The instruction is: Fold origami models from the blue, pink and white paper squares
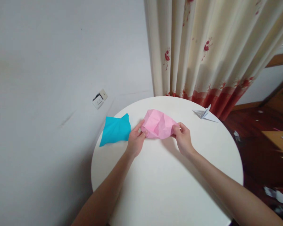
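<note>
A creased sheet of pink paper [159, 124] is held between both hands over the white table. My left hand [136, 139] pinches its left edge, thumb on the near side. At the right corner, my right hand [182, 135] grips the paper between thumb and fingers. Fold lines cross the pink surface, and it bulges unevenly. Just left of my left hand lies a creased blue paper sheet [116, 129] with raised corners. A folded white paper crane [205, 114] rests near the table's far right edge.
The round white table [165, 185] stands against a pale wall [68, 56] with a socket [98, 101]. Behind it hangs a cream and red curtain [202, 53]. Paper scraps [236, 135] lie on the dark floor at the right.
</note>
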